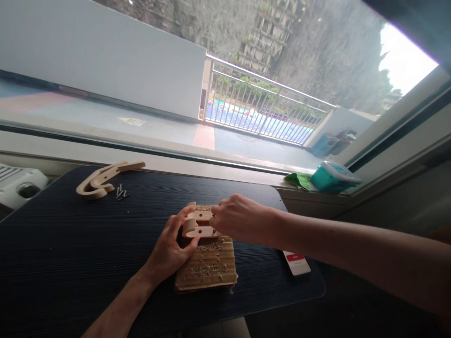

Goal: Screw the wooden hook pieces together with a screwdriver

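Note:
Two pale wooden hooks [203,232] lie side by side on a stack of cardboard [207,267] pitted with small holes. Dark screw heads or holes show along the flat shanks of both. My left hand [173,237] grips them at their curved left ends, thumb on the near side and fingers on the far side. Over their right ends, my right hand [239,218] is closed with its fingers pointing down; whatever it pinches is hidden behind the knuckles. The right tips of the hooks are covered by this hand.
More wooden hooks [95,183] lie at the back left of the dark table [88,253], beside several loose screws [121,192]. A phone [296,263] rests under my right forearm. On the window sill are a green cloth [298,180] and a teal box [333,177].

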Available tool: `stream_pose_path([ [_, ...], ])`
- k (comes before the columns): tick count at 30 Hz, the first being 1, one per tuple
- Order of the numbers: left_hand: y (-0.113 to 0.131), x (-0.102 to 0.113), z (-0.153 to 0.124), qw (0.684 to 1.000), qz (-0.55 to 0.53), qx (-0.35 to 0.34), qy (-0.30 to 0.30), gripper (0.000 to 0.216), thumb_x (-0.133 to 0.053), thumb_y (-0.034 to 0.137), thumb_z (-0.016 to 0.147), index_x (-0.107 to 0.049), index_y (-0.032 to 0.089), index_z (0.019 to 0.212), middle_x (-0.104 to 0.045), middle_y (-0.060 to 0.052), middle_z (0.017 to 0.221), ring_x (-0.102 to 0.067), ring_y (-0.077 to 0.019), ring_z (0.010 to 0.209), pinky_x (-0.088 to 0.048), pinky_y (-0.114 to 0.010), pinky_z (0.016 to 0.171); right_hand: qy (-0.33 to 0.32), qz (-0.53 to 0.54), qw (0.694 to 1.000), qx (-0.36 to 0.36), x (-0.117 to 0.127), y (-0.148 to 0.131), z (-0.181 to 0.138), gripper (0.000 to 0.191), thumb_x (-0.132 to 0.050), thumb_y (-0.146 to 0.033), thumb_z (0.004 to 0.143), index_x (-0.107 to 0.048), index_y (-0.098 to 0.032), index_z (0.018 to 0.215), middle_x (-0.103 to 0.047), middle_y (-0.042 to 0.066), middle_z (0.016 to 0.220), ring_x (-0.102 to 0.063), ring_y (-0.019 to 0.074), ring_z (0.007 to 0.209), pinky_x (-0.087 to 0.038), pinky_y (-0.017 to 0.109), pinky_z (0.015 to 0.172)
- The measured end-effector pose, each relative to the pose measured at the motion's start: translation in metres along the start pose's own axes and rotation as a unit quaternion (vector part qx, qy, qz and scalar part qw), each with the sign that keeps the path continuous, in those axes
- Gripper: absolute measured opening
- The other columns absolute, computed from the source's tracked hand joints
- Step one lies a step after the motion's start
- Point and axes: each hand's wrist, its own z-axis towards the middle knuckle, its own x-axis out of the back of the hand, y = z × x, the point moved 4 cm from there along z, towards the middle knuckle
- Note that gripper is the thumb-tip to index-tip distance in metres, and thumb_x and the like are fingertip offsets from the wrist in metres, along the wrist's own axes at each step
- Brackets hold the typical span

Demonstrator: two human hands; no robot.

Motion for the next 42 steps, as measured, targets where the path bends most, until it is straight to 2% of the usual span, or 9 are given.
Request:
stream_pose_path([
  [4, 0.002, 0.001, 0.000, 1.000, -0.001, -0.007, -0.003, 0.067, -0.062, 0.023, 0.079, -0.034, 0.030, 0.139, -0.051, -0.008, 0.133, -0.062, -0.0198, 0.103, -0.049, -0.038, 0.096, -0.012, -0.009, 0.999, 0.047, -0.010, -0.002, 0.002, 0.023, -0.041, -0.008, 0.092, -0.064, -0.012, 0.087, -0.069, 0.008, 0.082, -0.067, 0.0192, 0.077, -0.034, 0.029, 0.052],
  [9, 0.002, -0.001, -0.001, 1.000, -0.002, -0.003, 0.005, 0.068, -0.063, 0.022, 0.078, -0.034, 0.031, 0.140, -0.056, -0.007, 0.121, -0.061, -0.0202, 0.100, -0.050, -0.037, 0.092, -0.036, 0.031, 0.998, 0.048, -0.011, -0.001, 0.007, 0.019, -0.046, -0.010, 0.090, -0.064, -0.012, 0.089, -0.070, 0.009, 0.083, -0.067, 0.0202, 0.079, -0.033, 0.028, 0.051],
  [17, 0.003, 0.000, 0.000, 1.000, 0.020, -0.010, 0.013, 0.067, -0.063, 0.023, 0.077, -0.036, 0.029, 0.139, -0.056, -0.007, 0.122, -0.060, -0.0213, 0.102, -0.050, -0.038, 0.094, -0.132, 0.166, 0.973, -0.089, -0.005, 0.013, 0.025, 0.018, -0.059, -0.022, 0.078, -0.070, -0.015, 0.090, -0.070, 0.008, 0.075, -0.065, 0.0200, 0.071, -0.039, 0.025, 0.052],
  [21, 0.003, 0.000, 0.000, 1.000, 0.019, -0.015, 0.012, 0.067, -0.062, 0.023, 0.078, -0.036, 0.028, 0.139, -0.056, -0.008, 0.121, -0.060, -0.0217, 0.103, -0.049, -0.039, 0.095, -0.155, 0.189, 0.963, -0.116, 0.001, 0.016, 0.029, 0.025, -0.057, -0.021, 0.076, -0.069, -0.014, 0.096, -0.071, 0.010, 0.081, -0.065, 0.0218, 0.075, -0.043, 0.027, 0.055],
  [27, 0.002, 0.000, -0.001, 1.000, 0.001, -0.013, 0.009, 0.068, -0.062, 0.023, 0.078, -0.034, 0.028, 0.140, -0.049, -0.009, 0.136, -0.060, -0.0211, 0.107, -0.048, -0.038, 0.097, -0.102, 0.059, 0.990, -0.073, 0.009, 0.000, 0.020, 0.017, -0.055, -0.019, 0.084, -0.066, -0.014, 0.096, -0.070, 0.009, 0.079, -0.066, 0.0209, 0.076, -0.043, 0.028, 0.059],
  [30, 0.003, 0.000, -0.001, 1.000, 0.001, -0.016, 0.011, 0.068, -0.063, 0.023, 0.078, -0.035, 0.028, 0.140, -0.048, -0.009, 0.137, -0.057, -0.0225, 0.114, -0.047, -0.037, 0.099, -0.062, 0.009, 0.998, -0.020, 0.007, -0.006, 0.011, 0.017, -0.049, -0.010, 0.088, -0.064, -0.014, 0.095, -0.070, 0.007, 0.084, -0.066, 0.0179, 0.075, -0.038, 0.026, 0.055],
  [34, 0.003, -0.001, 0.000, 1.000, 0.015, -0.010, 0.006, 0.068, -0.064, 0.024, 0.078, -0.035, 0.028, 0.140, -0.048, -0.009, 0.136, -0.057, -0.0221, 0.112, -0.049, -0.037, 0.097, 0.000, -0.016, 0.999, 0.043, -0.002, -0.006, 0.005, 0.022, -0.041, -0.009, 0.093, -0.062, -0.013, 0.087, -0.068, 0.008, 0.084, -0.065, 0.0164, 0.076, -0.035, 0.028, 0.054],
  [39, 0.003, -0.001, 0.001, 1.000, 0.020, -0.013, 0.006, 0.067, -0.063, 0.023, 0.079, -0.035, 0.029, 0.139, -0.052, -0.007, 0.128, -0.059, -0.0207, 0.106, -0.049, -0.036, 0.095, -0.010, 0.027, 0.999, 0.028, -0.008, -0.002, 0.006, 0.016, -0.046, -0.009, 0.091, -0.062, -0.014, 0.089, -0.068, 0.004, 0.079, -0.064, 0.0157, 0.072, -0.032, 0.027, 0.050],
  [42, 0.003, -0.001, 0.000, 1.000, 0.023, -0.010, 0.008, 0.068, -0.063, 0.023, 0.079, -0.035, 0.030, 0.139, -0.054, -0.007, 0.123, -0.060, -0.0200, 0.102, -0.050, -0.036, 0.093, -0.052, 0.062, 0.997, -0.007, -0.005, -0.002, 0.011, 0.016, -0.049, -0.008, 0.087, -0.064, -0.014, 0.089, -0.069, 0.005, 0.080, -0.065, 0.0168, 0.073, -0.034, 0.026, 0.050],
])
